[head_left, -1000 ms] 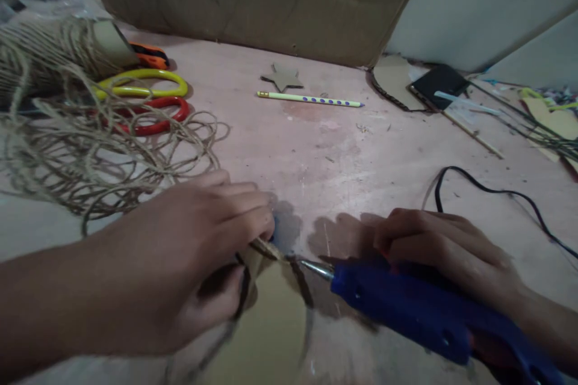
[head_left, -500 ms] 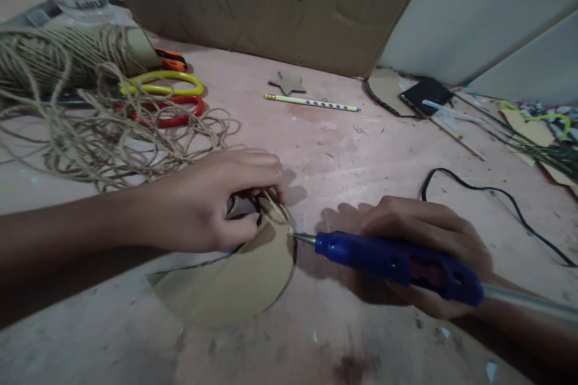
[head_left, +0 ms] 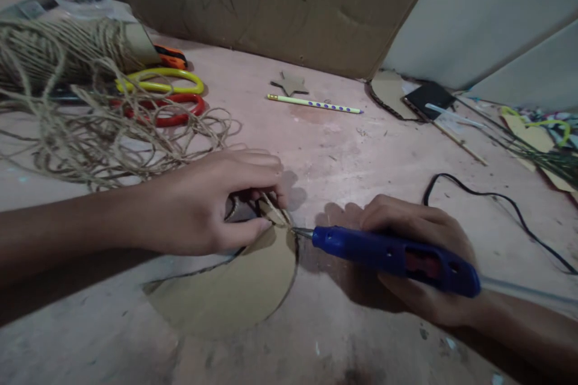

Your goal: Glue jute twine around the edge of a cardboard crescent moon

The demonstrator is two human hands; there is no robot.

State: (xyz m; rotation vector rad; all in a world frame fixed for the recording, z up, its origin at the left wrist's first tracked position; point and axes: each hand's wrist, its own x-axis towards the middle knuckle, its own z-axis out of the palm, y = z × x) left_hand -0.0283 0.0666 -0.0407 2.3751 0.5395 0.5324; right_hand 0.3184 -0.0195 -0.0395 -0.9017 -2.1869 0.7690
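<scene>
Since a second ago the cardboard piece has swung round so that its pointed end lies toward the left, and the glue gun has levelled out. The piece lies low on the near part of a pinkish bench, whose top is scuffed and specked. The left hand has its fingers closed on the piece's upper part, beside a twine strand; the right hand has its fingers wrapped around the glue gun, nozzle at the piece's edge. Behind, a large cardboard sheet stands upright, meeting a pale wall at the right. A twine spool lies at the left; a pencil rests just before a cardboard star, and a black cord curves across the right.
</scene>
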